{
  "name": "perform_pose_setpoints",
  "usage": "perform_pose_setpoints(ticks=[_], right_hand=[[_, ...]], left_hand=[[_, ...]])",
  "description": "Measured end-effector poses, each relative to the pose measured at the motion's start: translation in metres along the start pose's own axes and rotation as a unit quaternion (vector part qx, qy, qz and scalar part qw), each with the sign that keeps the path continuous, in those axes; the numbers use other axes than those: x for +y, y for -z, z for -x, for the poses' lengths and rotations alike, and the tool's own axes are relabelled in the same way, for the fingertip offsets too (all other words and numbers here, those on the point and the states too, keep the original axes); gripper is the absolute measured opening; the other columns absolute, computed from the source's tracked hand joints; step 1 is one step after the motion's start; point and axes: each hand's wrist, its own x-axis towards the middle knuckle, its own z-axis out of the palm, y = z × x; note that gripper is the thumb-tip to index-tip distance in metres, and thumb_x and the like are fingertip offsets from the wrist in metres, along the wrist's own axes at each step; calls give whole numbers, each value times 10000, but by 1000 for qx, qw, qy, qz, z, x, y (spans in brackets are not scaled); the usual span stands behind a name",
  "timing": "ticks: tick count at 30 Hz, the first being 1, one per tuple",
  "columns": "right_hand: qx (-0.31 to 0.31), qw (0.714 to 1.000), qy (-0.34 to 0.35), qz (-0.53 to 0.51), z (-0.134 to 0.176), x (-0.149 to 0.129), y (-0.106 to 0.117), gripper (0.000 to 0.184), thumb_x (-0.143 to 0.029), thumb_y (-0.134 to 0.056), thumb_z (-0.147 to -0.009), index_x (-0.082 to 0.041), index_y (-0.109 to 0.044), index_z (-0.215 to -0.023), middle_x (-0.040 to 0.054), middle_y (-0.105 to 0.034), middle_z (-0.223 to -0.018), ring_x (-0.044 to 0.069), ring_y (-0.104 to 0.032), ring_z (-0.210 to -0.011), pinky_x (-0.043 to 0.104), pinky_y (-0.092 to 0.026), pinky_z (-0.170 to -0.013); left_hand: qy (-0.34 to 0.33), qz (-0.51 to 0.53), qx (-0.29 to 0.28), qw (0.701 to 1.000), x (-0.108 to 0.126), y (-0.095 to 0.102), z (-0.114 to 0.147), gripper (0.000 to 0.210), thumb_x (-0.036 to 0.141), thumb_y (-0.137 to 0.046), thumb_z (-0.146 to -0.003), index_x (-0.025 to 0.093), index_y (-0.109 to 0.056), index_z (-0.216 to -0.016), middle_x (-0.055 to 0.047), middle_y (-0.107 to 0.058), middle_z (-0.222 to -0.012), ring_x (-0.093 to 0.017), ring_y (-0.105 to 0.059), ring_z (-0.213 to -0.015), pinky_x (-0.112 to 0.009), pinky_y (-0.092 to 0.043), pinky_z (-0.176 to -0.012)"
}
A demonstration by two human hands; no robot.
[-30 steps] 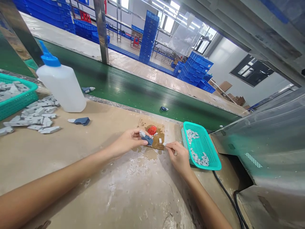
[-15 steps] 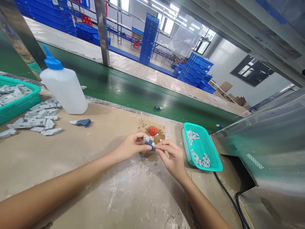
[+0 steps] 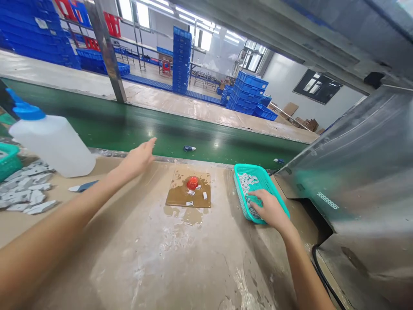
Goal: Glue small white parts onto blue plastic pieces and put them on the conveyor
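My left hand (image 3: 139, 158) reaches over the near edge of the green conveyor belt (image 3: 142, 122), fingers stretched forward. No part shows in it; the space behind the fingers is hidden. My right hand (image 3: 268, 209) dips into a green mesh basket (image 3: 279, 199), thumb and forefinger apart over small whitish pieces (image 3: 248, 180). Between my hands lies a wet brown board (image 3: 176, 196) with a red cap (image 3: 192, 183) and several small white pieces (image 3: 204, 196) on it. A dark blue and white part (image 3: 189, 148) rests on the belt beyond the board.
A white squeeze bottle (image 3: 61, 144) with a blue nozzle stands at left, beside a pile of grey-white parts (image 3: 27, 187). Another blue part (image 3: 84, 186) lies near my left forearm. A metal housing (image 3: 361, 172) bounds the right side, with a black cable (image 3: 318, 267) below.
My hands have separated from the blue and white part they held together, which no longer shows. The left went forward to the belt, the right into the basket. The view has shifted right.
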Motion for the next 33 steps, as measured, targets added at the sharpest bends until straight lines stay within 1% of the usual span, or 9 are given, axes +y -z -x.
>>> perform_pose_setpoints(ticks=[4,6,9,14,18,25,27,29,33], right_hand=[[-80,991,-93,51,5,29,1,243,-129,-621,-620,-166,-706,-846,85,-677,-787,218,-622,-658,305,-485,-583],[-80,992,-86,55,3,27,-1,240,-63,-567,-610,-177,-712,-764,62,-676,-700,200,-613,-608,279,-466,-559],[-75,994,-65,50,-3,21,-5,298,10,-476,-567,-192,-686,-629,31,-659,-598,188,-610,-575,251,-444,-533],[-32,998,-44,32,-4,29,-9,240,-23,-504,-519,-203,-650,-584,4,-631,-555,179,-582,-501,262,-457,-484],[106,990,-38,-87,-1,32,-6,102,-180,-592,-591,-202,-660,-664,25,-618,-625,174,-583,-497,300,-519,-475],[204,950,91,-216,-5,-53,-6,70,-212,-590,-744,-198,-656,-725,83,-619,-883,193,-609,-791,313,-545,-650],[200,940,163,-225,-7,-84,-11,90,-155,-573,-764,-200,-647,-737,72,-607,-859,186,-591,-844,313,-521,-714],[179,928,227,-235,-6,-106,-18,111,-120,-562,-775,-190,-644,-750,64,-580,-825,160,-585,-775,280,-511,-660],[150,918,264,-254,0,-118,-27,144,-80,-545,-788,-192,-635,-796,21,-538,-710,119,-540,-622,237,-465,-541]], left_hand=[[87,-72,3,994,-23,-3,-39,638,103,-342,-775,-55,-139,-1358,-366,-358,-1252,-466,-409,-1126,-536,-332,-872],[107,-91,33,990,-12,-9,-47,642,95,-349,-779,0,-134,-1377,-344,-237,-1349,-478,-265,-1226,-592,-227,-928],[24,-33,29,999,20,-23,-56,594,70,-331,-798,111,-206,-1378,-228,-168,-1434,-395,-116,-1310,-609,-104,-982],[-23,87,-28,996,54,-34,-72,376,228,-472,-836,167,-459,-1207,-138,-485,-1241,-244,-454,-1132,-424,-369,-933],[18,175,-31,984,51,-20,-75,284,302,-523,-821,137,-541,-1051,-88,-559,-1075,-200,-553,-952,-398,-462,-809],[35,408,-65,910,80,-2,8,132,191,-330,-832,160,-456,-858,-67,-598,-905,-137,-620,-794,-262,-487,-670],[44,582,-168,795,96,-3,48,100,234,-508,-743,167,-434,-747,-40,-595,-813,-129,-598,-707,-260,-467,-641],[41,643,-250,723,110,-3,83,200,271,-598,-685,170,-427,-711,-4,-575,-744,-100,-554,-635,-249,-438,-630],[27,667,-228,709,121,-4,111,292,257,-644,-645,181,-362,-646,36,-561,-688,-76,-484,-609,-241,-389,-638]])
